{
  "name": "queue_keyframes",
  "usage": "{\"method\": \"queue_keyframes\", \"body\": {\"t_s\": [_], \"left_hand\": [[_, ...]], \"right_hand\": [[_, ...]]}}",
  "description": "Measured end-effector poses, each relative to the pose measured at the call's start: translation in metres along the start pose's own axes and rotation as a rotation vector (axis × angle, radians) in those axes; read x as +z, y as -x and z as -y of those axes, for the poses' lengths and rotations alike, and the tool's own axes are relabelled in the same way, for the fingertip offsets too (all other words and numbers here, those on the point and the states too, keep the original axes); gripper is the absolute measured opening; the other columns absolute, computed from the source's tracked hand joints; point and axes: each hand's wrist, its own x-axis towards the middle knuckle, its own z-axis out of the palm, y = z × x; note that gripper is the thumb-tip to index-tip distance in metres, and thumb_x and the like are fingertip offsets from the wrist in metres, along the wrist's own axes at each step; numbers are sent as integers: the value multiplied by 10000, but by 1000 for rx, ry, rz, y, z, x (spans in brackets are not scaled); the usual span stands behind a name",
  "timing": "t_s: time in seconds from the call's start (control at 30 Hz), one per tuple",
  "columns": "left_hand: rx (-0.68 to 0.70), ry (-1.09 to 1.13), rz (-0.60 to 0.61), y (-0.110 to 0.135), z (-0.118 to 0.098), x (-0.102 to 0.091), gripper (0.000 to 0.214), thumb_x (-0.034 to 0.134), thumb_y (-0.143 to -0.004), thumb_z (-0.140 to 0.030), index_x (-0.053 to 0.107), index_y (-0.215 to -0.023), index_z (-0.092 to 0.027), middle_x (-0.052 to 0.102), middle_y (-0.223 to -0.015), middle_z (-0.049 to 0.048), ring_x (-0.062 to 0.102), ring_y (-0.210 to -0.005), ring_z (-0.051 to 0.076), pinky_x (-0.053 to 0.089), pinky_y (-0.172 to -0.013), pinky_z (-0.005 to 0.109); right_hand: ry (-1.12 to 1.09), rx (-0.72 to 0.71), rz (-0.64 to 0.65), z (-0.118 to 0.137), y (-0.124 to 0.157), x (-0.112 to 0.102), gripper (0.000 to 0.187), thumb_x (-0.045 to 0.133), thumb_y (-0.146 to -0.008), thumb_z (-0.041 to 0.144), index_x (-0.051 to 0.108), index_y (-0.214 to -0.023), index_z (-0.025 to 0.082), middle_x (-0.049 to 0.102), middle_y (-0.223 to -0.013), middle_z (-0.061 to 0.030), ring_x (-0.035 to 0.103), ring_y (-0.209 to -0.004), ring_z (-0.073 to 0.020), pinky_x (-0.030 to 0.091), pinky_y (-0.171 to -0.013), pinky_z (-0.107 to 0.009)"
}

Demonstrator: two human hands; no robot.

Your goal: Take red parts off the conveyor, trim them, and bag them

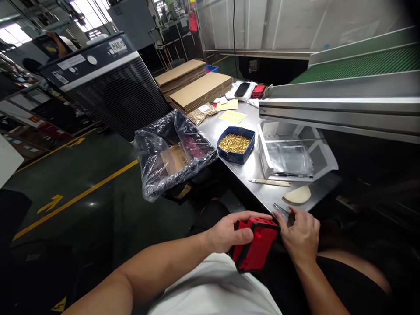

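My left hand (231, 232) is closed around a red plastic housing with black edging (262, 245), held tilted above my lap. The thumb lies across its near face and the fingers run along its top. My right hand (302, 234) is just right of the housing at the table edge, with thumb and forefinger apart. A thin metal tool (279, 207) lies at those fingertips; whether they touch it is unclear. Beyond it on the metal table (244, 173) are a cream half-round pad (298, 195) and a pale flat-handled tool (271, 182).
A blue tray (231, 156) holds small brass-coloured parts. Right of it, a grey bin (323, 164) contains clear bags. A plastic-lined crate (154, 183) stands left. Cardboard stacks (203, 89), a phone (242, 89) and another red housing (258, 91) are behind. A green conveyor (364, 65) overhangs the right.
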Motion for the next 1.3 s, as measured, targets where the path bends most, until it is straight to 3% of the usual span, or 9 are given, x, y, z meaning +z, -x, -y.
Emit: {"method": "queue_keyframes", "body": {"t_s": [0.17, 0.27, 0.4, 0.67, 0.8, 0.9, 1.07, 1.17, 1.3], "left_hand": [[429, -560, -26, -3, -5, -4, 754, 849, -695, -502, 583, -1338, -211, 562, -1284, 145, 553, -1173, 284, 427, -1068, 406], [548, -689, 5, -6, -6, -5, 870, 892, -653, -446, 512, -1399, -212, 538, -1312, 159, 544, -1206, 287, 443, -1075, 409], [571, -781, 17, -6, -6, -3, 919, 875, -656, -498, 465, -1424, -202, 526, -1337, 172, 539, -1223, 303, 469, -1063, 418], [567, -826, 52, -2, -2, -1, 976, 881, -649, -484, 409, -1465, -228, 502, -1367, 167, 504, -1266, 307, 444, -1092, 409], [324, -577, -45, 2, 4, 4, 927, 803, -697, -605, 428, -1461, -236, 465, -1333, 146, 515, -1218, 312, 414, -1092, 437], [90, -307, -99, -2, 10, -7, 1003, 803, -685, -623, 321, -1505, -301, 487, -1368, 129, 552, -1203, 324, 443, -1060, 442], [32, -265, -422, -42, 14, -24, 798, 793, -676, -620, 554, -1324, -221, 673, -1018, 89, 655, -922, 275, 531, -855, 366], [39, -173, -519, -63, 6, -8, 779, 787, -673, -638, 577, -1280, -197, 672, -918, 63, 655, -822, 229, 534, -773, 318], [110, -264, -454, -83, -21, 25, 838, 801, -669, -622, 511, -1354, -237, 666, -955, 52, 647, -793, 207, 539, -789, 328]], "right_hand": [[-608, 476, 353, 52, 6, -58, 535, 468, -888, 670, 671, -1030, 196, 690, -1010, -99, 631, -947, -256, 498, -862, -407], [-952, 506, 538, 81, 12, -92, 508, 563, -869, 610, 606, -1180, 211, 669, -1143, -102, 643, -1003, -238, 542, -832, -345], [-1079, 466, 554, 98, 15, -107, 526, 722, -797, 493, 565, -1222, 225, 656, -1180, -93, 642, -1023, -218, 561, -854, -303], [-1150, 734, 437, 91, 12, -90, 390, 602, -875, 537, 675, -1019, 182, 708, -1025, -81, 669, -914, -218, 564, -784, -320], [-1185, 808, 240, 72, 13, -79, 414, 673, -811, 569, 670, -939, 176, 712, -942, -53, 662, -898, -178, 542, -837, -280], [-1190, 932, -25, 43, 0, -73, 498, 727, -736, 597, 655, -988, 173, 706, -908, -53, 654, -851, -170, 537, -731, -251], [-1363, 1170, -535, -28, -54, -97, 442, 734, -721, 528, 599, -970, 188, 670, -910, -51, 648, -763, -157, 516, -588, -246], [-1449, 1250, -546, -65, -92, -125, 444, 659, -774, 595, 560, -963, 205, 656, -875, -54, 660, -731, -184, 545, -578, -306], [-1553, 1138, -405, -87, -132, -143, 323, 714, -773, 459, 617, -929, 194, 685, -814, -38, 652, -652, -166, 532, -516, -280]]}}
